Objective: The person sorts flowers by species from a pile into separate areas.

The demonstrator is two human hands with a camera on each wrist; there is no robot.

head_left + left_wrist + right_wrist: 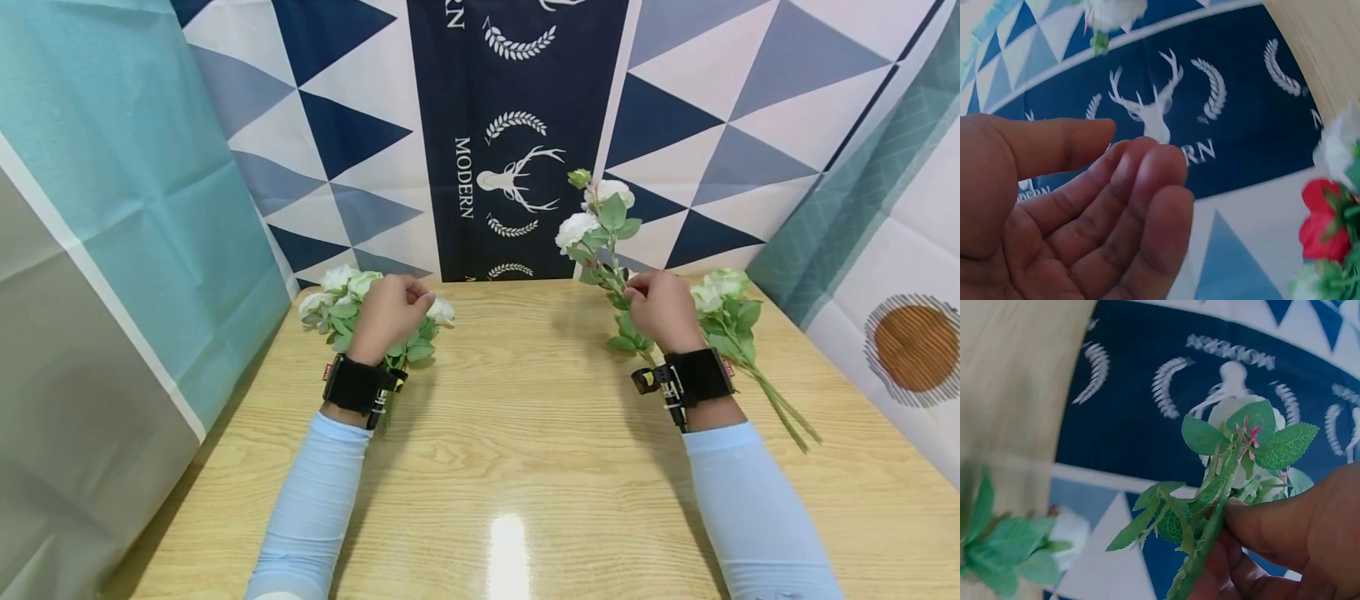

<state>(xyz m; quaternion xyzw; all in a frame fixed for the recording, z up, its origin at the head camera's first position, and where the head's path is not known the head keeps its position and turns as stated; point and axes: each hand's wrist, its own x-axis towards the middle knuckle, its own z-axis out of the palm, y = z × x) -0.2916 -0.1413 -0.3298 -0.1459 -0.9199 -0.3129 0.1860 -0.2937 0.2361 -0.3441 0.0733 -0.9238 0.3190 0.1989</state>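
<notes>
My right hand (pixel 663 310) pinches the green stem of an artificial white flower spray (pixel 611 215), lifted upright with two white blooms and a small bud at the top. In the right wrist view, thumb and fingers close around the leafy stem (pixel 1205 544). Above a bunch of white flowers (pixel 341 307) at the table's left, my left hand (pixel 392 312) hovers with nothing in its loosely bent fingers. The left wrist view shows its thumb apart from the fingers, and a red flower (pixel 1322 222) among white ones at the right edge.
More pale flowers (pixel 723 287) with long stems lie on the wooden table (pixel 517 417) right of my right hand. A patterned cloth (pixel 525 92) hangs behind the table's back edge. Cloth panels (pixel 127 217) also stand along both sides.
</notes>
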